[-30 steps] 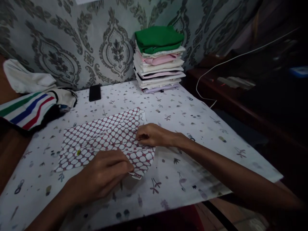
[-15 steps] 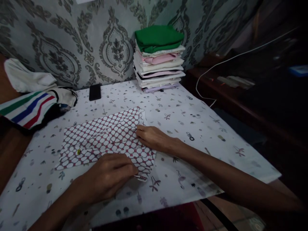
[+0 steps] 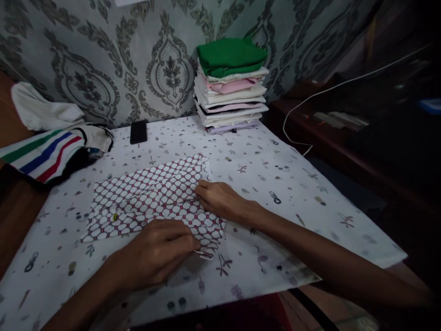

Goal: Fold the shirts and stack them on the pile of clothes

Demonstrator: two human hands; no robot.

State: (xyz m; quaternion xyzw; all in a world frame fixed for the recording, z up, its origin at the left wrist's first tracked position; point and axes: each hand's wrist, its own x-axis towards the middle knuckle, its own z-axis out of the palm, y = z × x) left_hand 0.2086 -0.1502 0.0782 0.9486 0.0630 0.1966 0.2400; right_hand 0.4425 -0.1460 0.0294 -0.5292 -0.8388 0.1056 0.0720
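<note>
A folded, red-and-grey lattice-patterned cloth (image 3: 151, 195) lies on a worktop (image 3: 262, 184) covered in a white printed sheet. Its long axis runs broadly left to right, the right end angled slightly away from the wearer.

Both hands touch it, so neither is nearer. The left hand (image 3: 161, 250) lies across the near long edge, with most of the cloth beyond it and to its left; its thumb and fingers are closed on that edge near the right corner, where a rim of fabric pokes out past them. The right hand (image 3: 223, 200) comes in from the right, at the short end, with the cloth stretching away leftward from its fingers. These are curled together, tips down on the fabric; whether they pinch a fold cannot be told.

Farther back stand a phone (image 3: 138, 132) and a stack of folded clothes (image 3: 232, 103).
</note>
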